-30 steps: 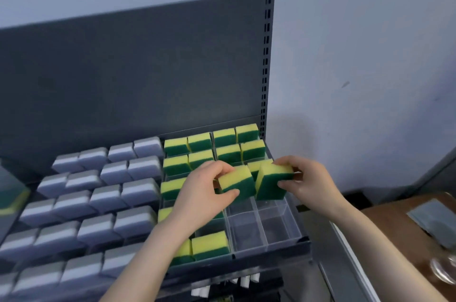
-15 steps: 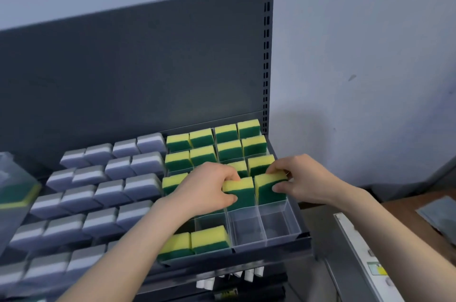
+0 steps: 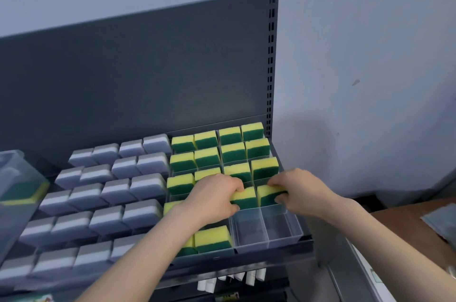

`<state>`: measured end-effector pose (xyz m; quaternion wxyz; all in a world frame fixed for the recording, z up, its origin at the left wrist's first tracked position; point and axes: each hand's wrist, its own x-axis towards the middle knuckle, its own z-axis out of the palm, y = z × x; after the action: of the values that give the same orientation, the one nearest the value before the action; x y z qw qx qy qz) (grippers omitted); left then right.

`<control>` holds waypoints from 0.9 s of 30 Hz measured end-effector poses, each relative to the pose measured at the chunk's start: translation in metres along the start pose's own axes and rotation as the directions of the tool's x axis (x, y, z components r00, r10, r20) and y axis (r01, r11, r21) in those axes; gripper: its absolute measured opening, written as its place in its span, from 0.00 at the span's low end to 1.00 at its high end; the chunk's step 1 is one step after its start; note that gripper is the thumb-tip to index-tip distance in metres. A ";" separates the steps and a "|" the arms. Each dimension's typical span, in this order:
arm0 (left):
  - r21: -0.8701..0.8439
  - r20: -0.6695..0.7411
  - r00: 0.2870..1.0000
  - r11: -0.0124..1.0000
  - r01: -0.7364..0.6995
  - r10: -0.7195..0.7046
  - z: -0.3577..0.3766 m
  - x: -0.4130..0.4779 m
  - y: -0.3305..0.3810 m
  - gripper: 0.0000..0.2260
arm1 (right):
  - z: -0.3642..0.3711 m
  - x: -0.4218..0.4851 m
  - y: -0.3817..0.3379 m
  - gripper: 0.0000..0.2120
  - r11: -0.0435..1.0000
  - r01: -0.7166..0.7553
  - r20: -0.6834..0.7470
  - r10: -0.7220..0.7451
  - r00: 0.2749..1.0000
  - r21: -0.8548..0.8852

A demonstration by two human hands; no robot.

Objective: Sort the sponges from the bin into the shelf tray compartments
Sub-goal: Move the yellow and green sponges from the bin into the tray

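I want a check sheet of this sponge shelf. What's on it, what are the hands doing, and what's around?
Surface: shelf tray, clear compartments; two front right ones bare.
Job's things: yellow-green sponges fill the right part; grey sponges the left; bin at left holds more.
Clutter: nothing seen.
Grippers: left hand presses left sponge into a compartment; right hand presses right sponge beside it.
Cables: nothing seen.
Surroundings: grey back panel, wall, brown table at right.
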<state>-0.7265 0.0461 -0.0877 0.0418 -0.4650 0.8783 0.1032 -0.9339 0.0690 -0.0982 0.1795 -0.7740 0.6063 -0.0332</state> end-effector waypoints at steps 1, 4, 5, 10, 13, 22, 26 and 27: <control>0.008 -0.003 1.000 1.000 -0.001 0.001 0.000 0.000 0.001 0.21 | 0.000 0.000 0.000 0.14 1.000 0.003 -0.005 -0.003 1.000 -0.004; 0.018 -0.016 1.000 1.000 0.003 -0.003 0.000 -0.002 0.002 0.22 | -0.001 -0.002 0.000 0.12 1.000 0.012 -0.001 -0.012 1.000 -0.006; 0.018 -0.018 1.000 1.000 0.003 -0.003 0.000 -0.003 0.003 0.22 | -0.003 -0.004 0.000 0.13 1.000 0.017 0.007 -0.016 1.000 -0.005; -0.073 -0.123 0.992 0.997 0.033 -0.042 -0.015 -0.020 0.001 0.27 | -0.029 -0.007 -0.011 0.22 0.999 0.043 -0.089 -0.042 0.995 0.016; -0.132 -0.230 0.964 0.986 0.103 -0.132 -0.030 -0.041 -0.010 0.23 | -0.045 -0.001 -0.033 0.20 0.990 0.115 -0.178 -0.098 0.979 0.084; -0.132 -0.288 0.849 0.897 0.422 -0.442 -0.047 -0.130 -0.070 0.17 | -0.036 0.031 -0.126 0.19 0.934 0.352 -0.135 -0.343 0.929 0.052; -0.163 -0.302 0.775 0.831 0.532 -0.555 -0.048 -0.179 -0.107 0.18 | -0.027 0.044 -0.177 0.18 0.902 0.430 -0.100 -0.426 0.899 0.029; -0.165 -0.309 0.757 0.816 0.554 -0.576 -0.048 -0.191 -0.116 0.18 | -0.024 0.048 -0.191 0.18 0.897 0.442 -0.084 -0.439 0.895 0.020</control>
<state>-0.5224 0.1264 -0.0248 -0.0985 -0.7199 0.6864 0.0305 -0.7510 0.0560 -0.0227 0.1586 -0.8855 0.4213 -0.1147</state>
